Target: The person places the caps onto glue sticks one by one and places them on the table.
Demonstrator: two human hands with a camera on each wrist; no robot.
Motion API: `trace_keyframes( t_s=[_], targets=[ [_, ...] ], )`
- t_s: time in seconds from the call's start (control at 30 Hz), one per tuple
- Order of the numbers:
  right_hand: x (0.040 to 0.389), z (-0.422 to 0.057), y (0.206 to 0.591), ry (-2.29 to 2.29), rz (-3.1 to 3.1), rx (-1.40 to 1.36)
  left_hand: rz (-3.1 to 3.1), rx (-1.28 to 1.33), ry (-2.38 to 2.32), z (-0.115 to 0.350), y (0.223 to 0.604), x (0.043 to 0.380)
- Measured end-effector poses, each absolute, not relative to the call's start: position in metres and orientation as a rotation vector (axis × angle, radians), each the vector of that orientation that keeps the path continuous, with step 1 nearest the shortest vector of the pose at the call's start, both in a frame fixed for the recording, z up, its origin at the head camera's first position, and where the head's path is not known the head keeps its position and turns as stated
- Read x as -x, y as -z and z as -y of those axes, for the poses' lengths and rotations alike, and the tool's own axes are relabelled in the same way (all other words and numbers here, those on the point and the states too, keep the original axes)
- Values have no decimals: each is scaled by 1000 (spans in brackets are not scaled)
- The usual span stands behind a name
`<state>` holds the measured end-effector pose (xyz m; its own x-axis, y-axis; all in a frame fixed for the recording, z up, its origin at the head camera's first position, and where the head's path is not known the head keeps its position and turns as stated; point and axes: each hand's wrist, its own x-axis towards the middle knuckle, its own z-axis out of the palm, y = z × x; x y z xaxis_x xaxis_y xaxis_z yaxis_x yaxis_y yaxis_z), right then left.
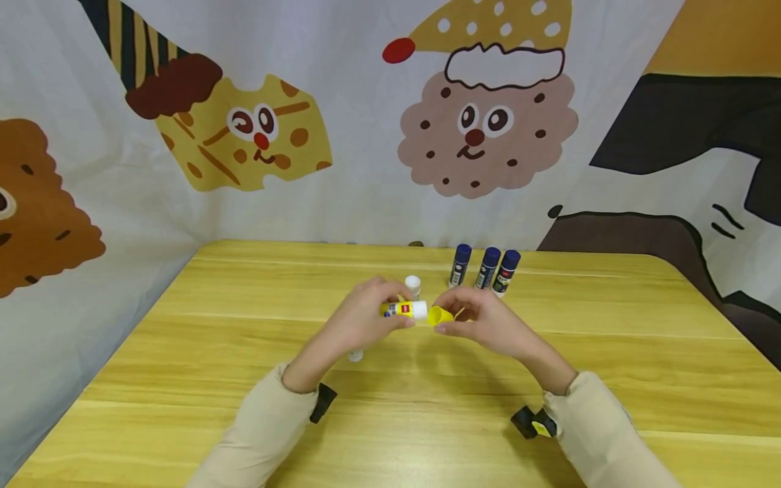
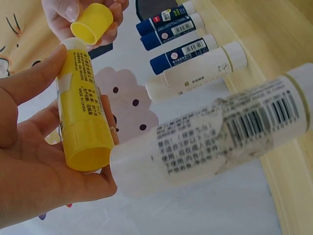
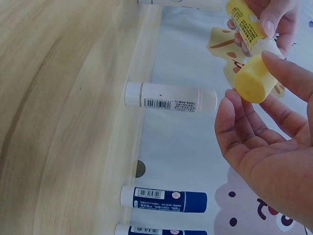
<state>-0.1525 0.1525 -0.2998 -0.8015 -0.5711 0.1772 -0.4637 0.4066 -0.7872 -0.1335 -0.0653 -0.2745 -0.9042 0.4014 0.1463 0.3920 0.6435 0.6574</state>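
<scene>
My left hand [image 1: 360, 318] grips a yellow glue stick [image 2: 85, 107] with fingers and thumb round its barrel. Its bare white end points toward the right hand. Between thumb and fingertips, my right hand [image 1: 491, 322] pinches the yellow cap [image 3: 255, 81]. In the head view the cap's open mouth faces the glue stick's white end, close beside it. Both hands are raised over the wooden table. A white glue stick [image 3: 171, 98] stands behind the hands. Another white glue stick [image 2: 210, 139] stands close by the left hand, mostly hidden under it in the head view.
Three navy-capped glue sticks [image 1: 486, 268] stand in a group at the back right of the table [image 1: 427, 420]. Behind the table's far edge hangs a white cloth [image 1: 360, 135] printed with cartoon biscuits. Dark devices [image 1: 323, 402] sit at both wrists.
</scene>
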Motion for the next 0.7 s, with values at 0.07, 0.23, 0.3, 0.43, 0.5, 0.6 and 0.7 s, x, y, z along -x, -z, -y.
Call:
trace_keyframes(
  t_s=[0.07, 0.23, 0.3, 0.43, 0.5, 0.6, 0.7],
  targets=[
    [152, -152, 300, 1366, -2525, 937, -2833, -691, -1121, 64, 275, 133],
    [151, -152, 298, 1367, -2525, 943, -2821, -709, -1110, 62, 275, 133],
    [151, -152, 298, 1367, -2526, 949, -2814, -721, -1111, 61, 276, 133],
    [150, -152, 298, 1378, -2521, 974, -2802, -741, -1112, 60, 277, 133],
    [150, -152, 299, 1383, -2518, 992, -2794, -749, -1113, 59, 277, 133],
    [150, -152, 300, 1385, -2517, 1007, -2786, -758, -1111, 58, 278, 133],
    [149, -152, 301, 1393, -2506, 1006, -2782, -760, -1110, 57, 279, 133]
  ],
)
